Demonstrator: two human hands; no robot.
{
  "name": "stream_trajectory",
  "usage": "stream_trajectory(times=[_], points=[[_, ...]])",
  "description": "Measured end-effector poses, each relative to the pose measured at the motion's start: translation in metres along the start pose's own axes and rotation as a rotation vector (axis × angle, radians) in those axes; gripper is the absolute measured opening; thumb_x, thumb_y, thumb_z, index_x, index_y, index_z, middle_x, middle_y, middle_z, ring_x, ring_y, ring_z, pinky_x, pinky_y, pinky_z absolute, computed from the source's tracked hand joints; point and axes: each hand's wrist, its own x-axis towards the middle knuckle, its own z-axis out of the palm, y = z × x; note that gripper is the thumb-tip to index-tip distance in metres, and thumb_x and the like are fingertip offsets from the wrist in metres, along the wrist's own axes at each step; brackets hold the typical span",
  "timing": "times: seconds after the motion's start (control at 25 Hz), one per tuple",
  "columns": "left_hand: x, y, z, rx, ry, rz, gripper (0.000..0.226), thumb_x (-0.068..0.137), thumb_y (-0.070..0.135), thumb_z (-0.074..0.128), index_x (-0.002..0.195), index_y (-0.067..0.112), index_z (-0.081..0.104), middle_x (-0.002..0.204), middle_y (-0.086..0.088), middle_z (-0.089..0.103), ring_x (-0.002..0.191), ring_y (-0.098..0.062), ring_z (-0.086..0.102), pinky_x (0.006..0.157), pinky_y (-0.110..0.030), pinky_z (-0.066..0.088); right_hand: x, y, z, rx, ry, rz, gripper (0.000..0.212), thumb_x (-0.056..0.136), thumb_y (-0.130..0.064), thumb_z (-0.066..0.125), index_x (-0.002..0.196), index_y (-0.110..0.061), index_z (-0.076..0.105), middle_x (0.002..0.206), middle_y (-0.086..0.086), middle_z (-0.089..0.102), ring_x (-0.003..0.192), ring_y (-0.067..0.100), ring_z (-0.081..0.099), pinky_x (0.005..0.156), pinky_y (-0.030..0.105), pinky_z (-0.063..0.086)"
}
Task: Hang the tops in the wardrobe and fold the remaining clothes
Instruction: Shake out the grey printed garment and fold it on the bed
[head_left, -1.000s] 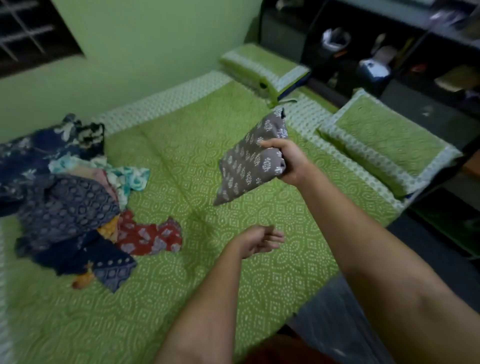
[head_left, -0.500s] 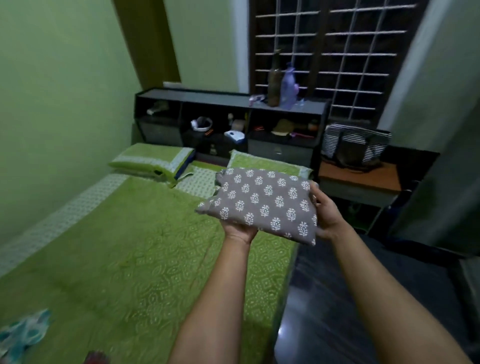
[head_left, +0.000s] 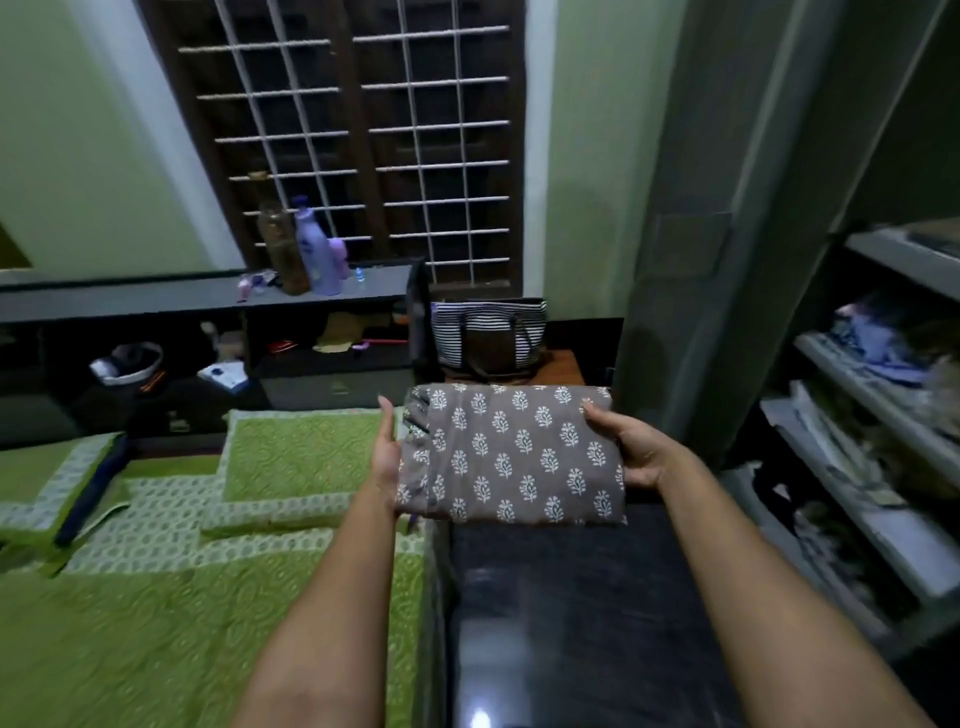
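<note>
— What fills the room, biggest first?

— A bed under a green patterned cover takes the lower left, with a green pillow at its head. Behind it runs a low dark headboard shelf, and above that a barred window. Open wardrobe shelves stacked with blurred clothes line the right edge, and dark glossy floor lies between bed and wardrobe.

— And the smaller items?

— A striped bag sits on a wooden stand beside the headboard shelf. On the shelf top stand a brown bottle and a lilac bottle, touching or nearly so.

— Where is the garment?

— A folded grey cloth printed with white sprigs is held flat in the air, over the floor just past the bed's edge.

— How are the hands placed?

— The left hand lies against the cloth's left edge, fingers straight and pointing up. The right hand grips the right edge, thumb on top, fingers curled beneath.
</note>
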Motion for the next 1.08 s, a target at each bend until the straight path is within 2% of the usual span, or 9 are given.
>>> stream_trajectory(times=[0.12, 0.2, 0.28, 0.36, 0.52, 0.72, 0.8, 0.96, 1.08], points=[[0.073, -0.002, 0.043, 0.218, 0.033, -0.130, 0.067, 0.076, 0.060, 0.063, 0.116, 0.007, 0.067, 0.110, -0.017, 0.068, 0.102, -0.034, 0.065, 0.093, -0.054, 0.048, 0.025, -0.018, -0.047, 0.031, 0.135, -0.008, 0.035, 0.091, -0.038, 0.056, 0.096, -0.006, 0.070, 0.091, 0.013, 0.073, 0.078, 0.024, 0.072, 0.066, 0.036, 0.059], [0.127, -0.004, 0.071, 0.331, -0.022, -0.213, 0.047, 0.081, 0.050, 0.064, 0.100, 0.009, 0.074, 0.101, -0.016, 0.071, 0.092, -0.032, 0.068, 0.092, -0.051, 0.049, 0.044, -0.034, -0.081, 0.047, 0.219, -0.039, 0.035, 0.090, -0.039, 0.058, 0.100, -0.007, 0.069, 0.093, 0.012, 0.073, 0.080, 0.024, 0.071, 0.075, 0.038, 0.057], [0.180, -0.004, 0.097, 0.459, -0.103, -0.262, 0.038, 0.082, 0.042, 0.069, 0.102, 0.009, 0.073, 0.102, -0.017, 0.071, 0.091, -0.032, 0.068, 0.090, -0.049, 0.052, 0.060, -0.051, -0.116, 0.071, 0.312, -0.077, 0.033, 0.091, -0.036, 0.059, 0.103, -0.007, 0.068, 0.093, 0.012, 0.073, 0.080, 0.024, 0.071, 0.079, 0.040, 0.057], [0.241, -0.003, 0.130, 0.581, -0.170, -0.204, 0.036, 0.083, 0.030, 0.071, 0.111, 0.008, 0.067, 0.101, -0.018, 0.071, 0.087, -0.032, 0.070, 0.078, -0.044, 0.057, 0.071, -0.070, -0.150, 0.082, 0.413, -0.151, 0.033, 0.092, -0.031, 0.059, 0.112, -0.007, 0.065, 0.101, 0.015, 0.072, 0.087, 0.026, 0.070, 0.081, 0.040, 0.057], [0.341, -0.009, 0.212, 0.725, -0.317, -0.127, 0.039, 0.083, 0.014, 0.071, 0.118, 0.001, 0.060, 0.104, -0.019, 0.070, 0.082, -0.027, 0.070, 0.067, -0.035, 0.058, 0.073, -0.100, -0.204, 0.147, 0.653, -0.331, 0.034, 0.095, -0.022, 0.057, 0.128, -0.013, 0.054, 0.114, 0.014, 0.068, 0.100, 0.029, 0.067, 0.076, 0.039, 0.057], [0.413, -0.051, 0.317, 0.907, -0.497, -0.101, 0.019, 0.085, 0.016, 0.070, 0.101, 0.007, 0.067, 0.090, -0.010, 0.071, 0.080, -0.022, 0.067, 0.073, -0.031, 0.055, 0.056, -0.116, -0.257, 0.144, 1.009, -0.516, 0.031, 0.098, -0.015, 0.053, 0.128, -0.013, 0.049, 0.114, 0.012, 0.067, 0.095, 0.027, 0.067, 0.068, 0.034, 0.056], [0.435, -0.075, 0.358, 0.963, -0.542, -0.058, 0.014, 0.086, 0.016, 0.070, 0.097, 0.008, 0.066, 0.085, -0.006, 0.069, 0.082, -0.021, 0.064, 0.071, -0.028, 0.052, 0.047, -0.126, -0.283, 0.111, 1.172, -0.544, 0.027, 0.098, -0.015, 0.053, 0.124, -0.012, 0.051, 0.112, 0.012, 0.066, 0.092, 0.027, 0.067, 0.072, 0.038, 0.056], [0.482, -0.119, 0.451, 1.104, -0.566, 0.175, 0.030, 0.091, 0.024, 0.063, 0.116, 0.009, 0.064, 0.107, -0.007, 0.068, 0.102, -0.025, 0.063, 0.080, -0.029, 0.046, 0.038, -0.165, -0.355, -0.105, 1.496, -0.593, 0.021, 0.098, -0.018, 0.052, 0.119, -0.016, 0.051, 0.120, 0.015, 0.062, 0.105, 0.032, 0.061, 0.091, 0.048, 0.050], [0.511, -0.135, 0.521, 1.243, -0.507, 0.384, 0.025, 0.096, 0.029, 0.049, 0.118, 0.021, 0.058, 0.116, -0.011, 0.064, 0.106, -0.032, 0.060, 0.081, -0.033, 0.044, 0.036, -0.220, -0.401, -0.322, 1.691, -0.578, 0.028, 0.099, -0.026, 0.049, 0.122, -0.011, 0.050, 0.118, 0.015, 0.062, 0.107, 0.034, 0.058, 0.087, 0.042, 0.048]])
